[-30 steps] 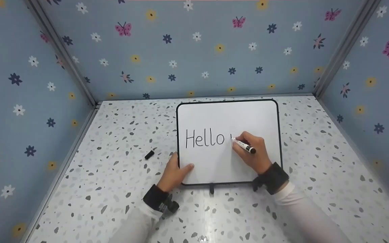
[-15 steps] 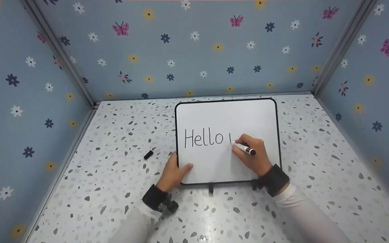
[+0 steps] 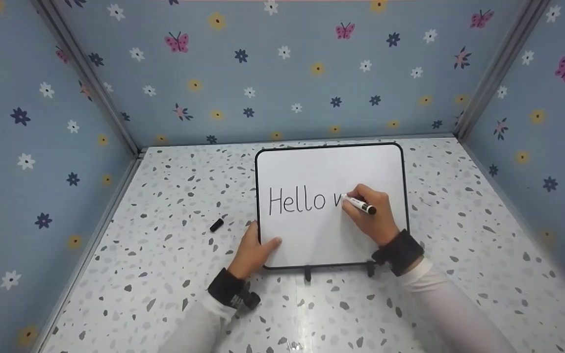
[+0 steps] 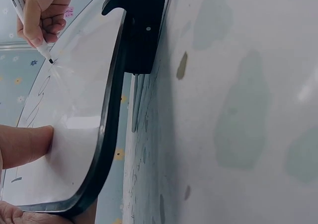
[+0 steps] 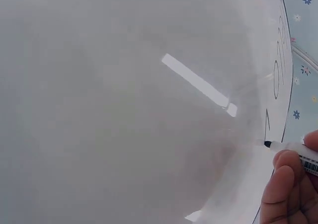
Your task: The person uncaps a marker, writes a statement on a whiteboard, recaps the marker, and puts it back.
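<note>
A whiteboard (image 3: 312, 164) with a black rim leans tilted on the table, "Hello" written across it in black, followed by a fresh angled stroke. My left hand (image 3: 252, 252) grips its lower left edge; the left wrist view shows the thumb (image 4: 27, 144) flat on the white face and other fingers at the rim. My right hand (image 3: 374, 218) pinches a white marker (image 3: 361, 204), its dark end pointing down right. In the right wrist view the black marker tip (image 5: 268, 144) is right at the board, close to the new stroke.
A black marker cap (image 3: 217, 225) lies on the speckled table (image 3: 165, 274), left of the board. Black feet (image 3: 307, 273) stick out under the board's lower edge. Blue flowered panels (image 3: 282, 73) enclose the back and both sides.
The short stroke after "Hello" has grown into an angled, v-like mark. My right hand and the marker have moved slightly right and up. The left hand has kept its hold.
</note>
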Action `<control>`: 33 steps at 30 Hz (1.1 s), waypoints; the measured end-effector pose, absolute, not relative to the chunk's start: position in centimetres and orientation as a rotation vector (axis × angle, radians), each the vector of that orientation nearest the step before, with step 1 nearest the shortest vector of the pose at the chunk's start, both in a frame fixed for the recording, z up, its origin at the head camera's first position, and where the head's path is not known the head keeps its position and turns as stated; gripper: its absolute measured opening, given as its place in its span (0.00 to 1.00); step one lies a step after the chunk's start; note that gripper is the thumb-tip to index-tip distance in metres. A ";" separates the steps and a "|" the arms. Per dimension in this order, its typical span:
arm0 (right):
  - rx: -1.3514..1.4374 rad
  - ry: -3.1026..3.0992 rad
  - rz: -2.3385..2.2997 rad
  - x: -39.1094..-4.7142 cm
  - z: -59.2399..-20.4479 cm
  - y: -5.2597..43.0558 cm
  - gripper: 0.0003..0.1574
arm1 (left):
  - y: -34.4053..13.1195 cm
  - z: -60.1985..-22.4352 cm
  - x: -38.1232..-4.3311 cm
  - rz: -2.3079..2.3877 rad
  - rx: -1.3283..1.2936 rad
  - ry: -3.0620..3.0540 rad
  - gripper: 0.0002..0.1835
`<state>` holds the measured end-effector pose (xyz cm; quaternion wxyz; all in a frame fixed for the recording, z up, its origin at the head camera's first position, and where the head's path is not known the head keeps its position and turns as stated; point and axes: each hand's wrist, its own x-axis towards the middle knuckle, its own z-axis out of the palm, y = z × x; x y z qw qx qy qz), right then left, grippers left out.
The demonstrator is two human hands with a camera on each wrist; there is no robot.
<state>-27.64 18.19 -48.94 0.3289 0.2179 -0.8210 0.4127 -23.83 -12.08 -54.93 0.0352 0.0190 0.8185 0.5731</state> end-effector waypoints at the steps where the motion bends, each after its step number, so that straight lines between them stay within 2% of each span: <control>1: 0.564 -2.152 1.073 -27.7 -48.9 18.2 0.07 | -12.1 -54.9 -23.8 1.762 0.058 2.515 0.36; 33: 0.541 -2.156 1.094 -25.7 -50.0 18.8 0.08 | -12.0 -54.8 -23.8 1.740 0.046 2.512 0.36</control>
